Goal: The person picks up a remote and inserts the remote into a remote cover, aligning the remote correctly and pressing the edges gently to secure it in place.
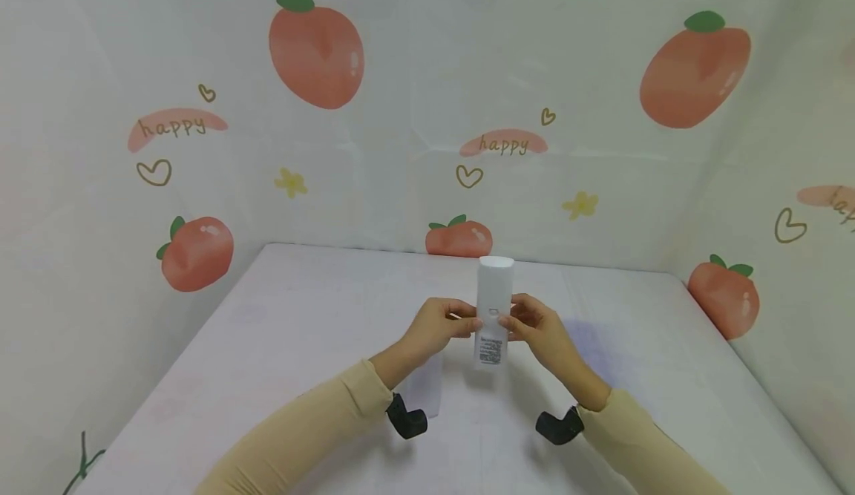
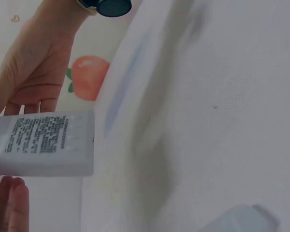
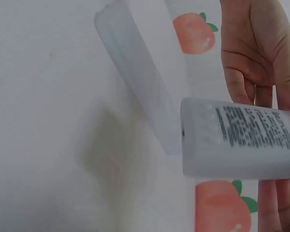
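Observation:
A slim white oblong object [image 1: 495, 287] with rounded edges stands upright, held just above the table. Dense dark print covers its lower part, seen closely in the left wrist view; its exact kind is unclear. My left hand [image 1: 433, 324] pinches its left side between thumb and fingers. On the opposite side my right hand [image 1: 539, 326] grips it the same way, thumb on the near face. Fingertips behind it are partly hidden. Below my left forearm lies a pale translucent box-like piece [image 1: 425, 387], larger in the right wrist view [image 3: 140, 72].
The white table [image 1: 300, 317] reaches back to a white cloth wall [image 1: 401, 109] printed with peaches and hearts. Side cloths hang at left and right. A black wrist camera [image 1: 407, 418] sits on the left wrist, another black camera [image 1: 559, 427] on the right.

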A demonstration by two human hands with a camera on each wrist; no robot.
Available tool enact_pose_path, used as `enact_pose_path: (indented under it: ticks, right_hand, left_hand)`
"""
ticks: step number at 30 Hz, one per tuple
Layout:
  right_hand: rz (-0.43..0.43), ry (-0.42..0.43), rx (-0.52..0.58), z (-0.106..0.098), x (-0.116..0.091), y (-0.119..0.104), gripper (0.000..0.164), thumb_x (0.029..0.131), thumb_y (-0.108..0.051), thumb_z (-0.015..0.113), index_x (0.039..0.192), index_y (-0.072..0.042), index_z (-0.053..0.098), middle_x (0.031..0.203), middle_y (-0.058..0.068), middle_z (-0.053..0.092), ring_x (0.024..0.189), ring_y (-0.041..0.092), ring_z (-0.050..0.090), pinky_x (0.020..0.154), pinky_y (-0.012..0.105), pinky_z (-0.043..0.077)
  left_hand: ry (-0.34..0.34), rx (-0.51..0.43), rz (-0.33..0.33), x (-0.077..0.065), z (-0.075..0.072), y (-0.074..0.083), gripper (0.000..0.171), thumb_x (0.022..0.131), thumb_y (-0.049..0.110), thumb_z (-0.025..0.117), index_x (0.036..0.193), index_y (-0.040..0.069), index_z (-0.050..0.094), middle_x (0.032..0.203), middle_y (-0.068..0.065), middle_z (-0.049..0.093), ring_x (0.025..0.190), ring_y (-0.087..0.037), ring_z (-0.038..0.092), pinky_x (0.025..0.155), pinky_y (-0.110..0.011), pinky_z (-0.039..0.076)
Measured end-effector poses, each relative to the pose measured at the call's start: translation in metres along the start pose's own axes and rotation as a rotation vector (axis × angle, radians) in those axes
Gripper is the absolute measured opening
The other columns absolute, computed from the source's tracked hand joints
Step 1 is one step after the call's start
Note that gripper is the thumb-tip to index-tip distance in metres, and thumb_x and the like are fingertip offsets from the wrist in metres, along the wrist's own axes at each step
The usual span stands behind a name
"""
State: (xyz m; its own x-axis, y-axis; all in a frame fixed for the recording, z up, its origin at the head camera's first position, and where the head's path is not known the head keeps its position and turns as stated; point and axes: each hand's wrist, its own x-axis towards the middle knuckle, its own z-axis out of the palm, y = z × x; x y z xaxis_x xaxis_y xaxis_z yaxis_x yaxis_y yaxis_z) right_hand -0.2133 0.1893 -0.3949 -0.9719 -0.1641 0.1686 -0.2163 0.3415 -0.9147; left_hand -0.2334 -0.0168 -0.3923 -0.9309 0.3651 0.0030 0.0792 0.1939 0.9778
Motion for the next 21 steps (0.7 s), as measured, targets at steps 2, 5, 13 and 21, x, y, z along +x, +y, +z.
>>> enact_pose_path:
  ticks: [2, 5, 13, 21]
  right_hand:
    - [0.012, -0.005, 0.068, 0.001, 0.002, 0.001, 0.041, 0.091, -0.01, 0.066, 0.129, -0.002, 0.051, 0.091, 0.012, 0.059, 0.082, 0.016, 0.064, 0.068, 0.031, 0.06]
    - [0.044, -0.014, 0.155, 0.003, 0.005, 0.002, 0.054, 0.093, -0.008, 0.064, 0.14, -0.005, 0.039, 0.084, 0.004, 0.057, 0.075, 0.012, 0.064, 0.065, 0.031, 0.059]
    - [0.158, -0.027, 0.194, 0.007, 0.006, 0.006, 0.068, 0.095, -0.012, 0.061, 0.152, -0.014, 0.022, 0.092, 0.005, 0.058, 0.076, 0.013, 0.065, 0.065, 0.035, 0.06]
    - [0.213, -0.038, 0.221, 0.007, 0.006, 0.012, 0.072, 0.094, -0.012, 0.063, 0.154, -0.018, 0.022, 0.094, 0.005, 0.059, 0.078, 0.015, 0.065, 0.066, 0.037, 0.059]
  left_hand:
    - [0.019, -0.036, 0.024, 0.001, 0.001, -0.001, 0.03, 0.087, 0.015, 0.073, 0.114, 0.004, 0.068, 0.103, -0.011, 0.07, 0.086, -0.022, 0.07, 0.079, -0.033, 0.059]
    - [0.032, -0.112, 0.029, 0.003, 0.002, -0.001, 0.041, 0.086, 0.009, 0.073, 0.125, 0.006, 0.061, 0.092, -0.013, 0.069, 0.08, -0.019, 0.07, 0.075, -0.035, 0.059]
    - [0.027, -0.174, -0.054, 0.006, 0.002, -0.007, 0.052, 0.085, 0.007, 0.073, 0.134, 0.011, 0.055, 0.085, -0.01, 0.071, 0.073, -0.016, 0.07, 0.07, -0.035, 0.06]
    - [0.033, -0.182, -0.15, 0.007, 0.004, -0.008, 0.055, 0.083, 0.01, 0.075, 0.134, 0.013, 0.055, 0.088, -0.011, 0.071, 0.073, -0.017, 0.07, 0.068, -0.034, 0.06]
